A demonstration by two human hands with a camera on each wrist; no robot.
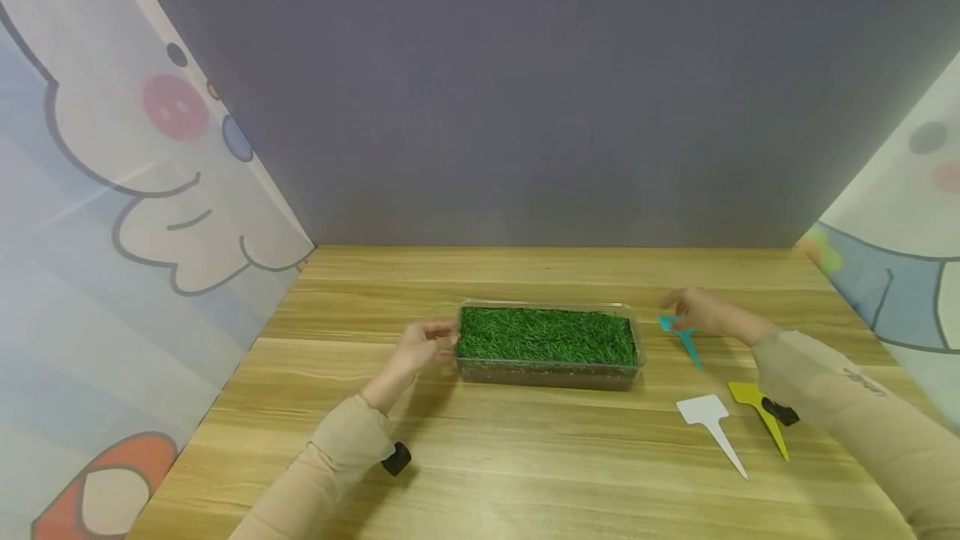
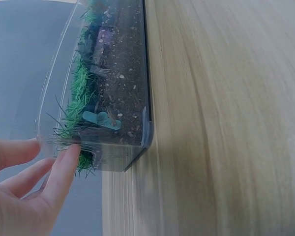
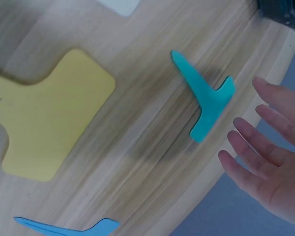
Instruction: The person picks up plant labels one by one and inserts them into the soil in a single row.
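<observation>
A clear plastic planter box (image 1: 547, 377) of dark soil, topped with short green grass (image 1: 543, 336), stands on the table. At its left end is my left hand (image 1: 416, 348), fingers fairly straight and fingertips right at the rim. My right hand (image 1: 701, 311) is over a teal T-shaped plant label (image 1: 688, 350) to the right of the box. Its fingers are spread and lightly bent in the right wrist view, with the teal label (image 3: 209, 103) lying beyond the fingertips. A white plant label (image 1: 705, 412) and a yellow plant label (image 1: 750, 397) lie nearer me.
In the right wrist view a blue plant label (image 3: 88, 230) lies at the bottom edge. A small blue-green shape (image 2: 103, 120) shows at the box's side wall. The wooden table (image 1: 525, 448) meets a grey panel (image 1: 525, 107) at the back, with cartoon-printed sheets on both sides.
</observation>
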